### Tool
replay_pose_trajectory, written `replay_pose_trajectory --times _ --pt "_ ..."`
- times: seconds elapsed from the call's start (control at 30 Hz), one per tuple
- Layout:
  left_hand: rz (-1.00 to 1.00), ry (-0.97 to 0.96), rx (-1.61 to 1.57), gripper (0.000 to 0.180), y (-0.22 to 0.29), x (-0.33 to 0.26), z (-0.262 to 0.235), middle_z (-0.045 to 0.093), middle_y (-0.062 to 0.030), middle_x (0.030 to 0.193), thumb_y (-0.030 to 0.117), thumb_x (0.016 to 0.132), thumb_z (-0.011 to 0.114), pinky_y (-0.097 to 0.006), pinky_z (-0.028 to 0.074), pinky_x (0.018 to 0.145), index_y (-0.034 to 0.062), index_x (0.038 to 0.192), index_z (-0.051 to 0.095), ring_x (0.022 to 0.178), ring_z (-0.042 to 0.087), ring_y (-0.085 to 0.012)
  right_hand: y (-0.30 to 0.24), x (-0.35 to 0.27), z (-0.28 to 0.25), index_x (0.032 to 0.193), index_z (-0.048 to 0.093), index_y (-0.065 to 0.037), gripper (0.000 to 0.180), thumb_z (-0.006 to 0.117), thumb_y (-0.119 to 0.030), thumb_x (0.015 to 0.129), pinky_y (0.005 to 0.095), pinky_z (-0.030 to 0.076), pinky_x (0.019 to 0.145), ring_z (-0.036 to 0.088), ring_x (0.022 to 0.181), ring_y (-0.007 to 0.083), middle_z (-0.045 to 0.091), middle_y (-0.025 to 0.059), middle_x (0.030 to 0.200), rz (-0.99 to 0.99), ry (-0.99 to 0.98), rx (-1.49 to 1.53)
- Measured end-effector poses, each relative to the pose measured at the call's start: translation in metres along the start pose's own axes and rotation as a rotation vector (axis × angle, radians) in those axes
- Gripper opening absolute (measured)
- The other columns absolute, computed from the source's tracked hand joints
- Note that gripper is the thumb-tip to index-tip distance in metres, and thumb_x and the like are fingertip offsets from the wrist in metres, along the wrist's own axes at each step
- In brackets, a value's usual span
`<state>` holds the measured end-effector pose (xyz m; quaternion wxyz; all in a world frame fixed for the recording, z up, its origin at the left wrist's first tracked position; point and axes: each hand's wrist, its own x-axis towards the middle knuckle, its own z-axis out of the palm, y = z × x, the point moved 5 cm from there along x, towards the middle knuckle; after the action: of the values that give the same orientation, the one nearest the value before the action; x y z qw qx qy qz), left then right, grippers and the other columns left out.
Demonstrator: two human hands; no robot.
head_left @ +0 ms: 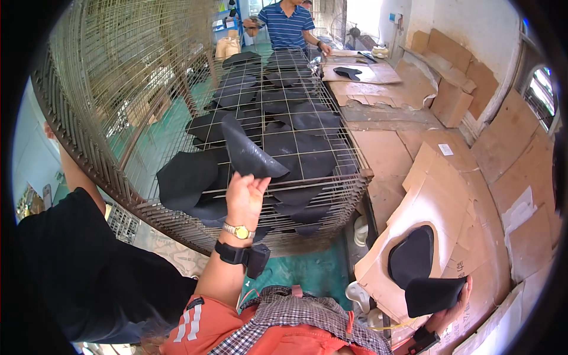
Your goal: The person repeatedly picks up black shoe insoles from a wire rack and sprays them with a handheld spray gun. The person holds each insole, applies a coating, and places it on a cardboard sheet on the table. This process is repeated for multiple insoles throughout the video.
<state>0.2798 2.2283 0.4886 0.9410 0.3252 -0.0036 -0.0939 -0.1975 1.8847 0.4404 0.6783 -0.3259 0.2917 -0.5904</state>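
My left hand (pixel 248 198), with a gold watch and a black strap on its wrist, reaches over the wire rack (pixel 305 155). Its fingers are closed on the lower edge of a curved black sheet piece (pixel 249 152), which is bent and lifted at a tilt. Similar black pieces (pixel 188 174) lie spread over the rack's wire shelves. At the lower right, my right hand (pixel 461 303) grips another black sheet piece (pixel 432 296) by its right side; its fingers are partly hidden. Beside it, a rounded black piece (pixel 412 255) rests on the cardboard (pixel 441 213).
Raised wire shelves (pixel 130 71) stand at the left. A person in a black sleeve (pixel 106 278) is close on my left, one arm reaching toward the shelves. Beyond the rack, a person in a striped blue shirt (pixel 287 25) stands by the cardboard-covered bench (pixel 378 148).
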Motion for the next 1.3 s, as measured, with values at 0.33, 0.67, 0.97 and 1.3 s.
replay_pose_trajectory --times 0.33,0.67,0.97,1.3 --pt "-0.04 -0.154 -0.109 0.033 0.036 0.113 0.104 0.043 -0.0417 0.12 -0.013 0.078 0.034 -0.052 0.05 0.095 -0.0282 0.107 0.029 0.11 0.053 -0.0507 -0.02 0.004 0.0 0.125 0.053 -0.009 0.034 0.053 -0.02 0.093 0.0356 0.053 0.087 0.061 0.099 0.0233 0.057 0.0082 0.114 0.033 0.013 -0.018" --pt "0.227 -0.1 0.211 0.032 0.035 0.048 0.076 0.05 -0.033 0.115 -0.011 0.084 0.034 -0.049 0.059 0.078 -0.0081 0.115 0.037 0.093 0.062 -0.0471 -0.023 0.028 -0.05 0.12 0.056 -0.01 0.03 0.053 -0.02 0.092 0.0349 0.055 0.083 0.062 0.094 0.0216 0.059 0.0076 0.112 0.078 0.053 -0.037" --pt "0.173 0.112 0.116 0.067 -0.066 -0.011 -0.019 0.053 -0.0178 0.09 -0.013 0.075 0.053 -0.047 0.06 0.072 0.0009 0.129 0.015 0.079 0.067 -0.0398 -0.031 0.046 -0.031 0.121 0.056 -0.002 0.033 0.056 -0.013 0.09 0.0329 0.05 0.086 0.058 0.1 0.0194 0.059 0.0074 0.111 0.038 -0.054 -0.143" --pt "0.069 -0.019 0.146 0.038 -0.076 0.009 -0.039 0.05 -0.0186 0.111 -0.01 0.077 0.05 -0.037 0.053 0.092 -0.0094 0.114 0.039 0.106 0.058 -0.0345 0.009 0.125 0.032 0.1 0.064 0.001 0.014 0.057 -0.004 0.09 0.0216 0.05 0.068 0.061 0.074 0.0102 0.064 0.004 0.087 0.202 -0.273 -0.26"
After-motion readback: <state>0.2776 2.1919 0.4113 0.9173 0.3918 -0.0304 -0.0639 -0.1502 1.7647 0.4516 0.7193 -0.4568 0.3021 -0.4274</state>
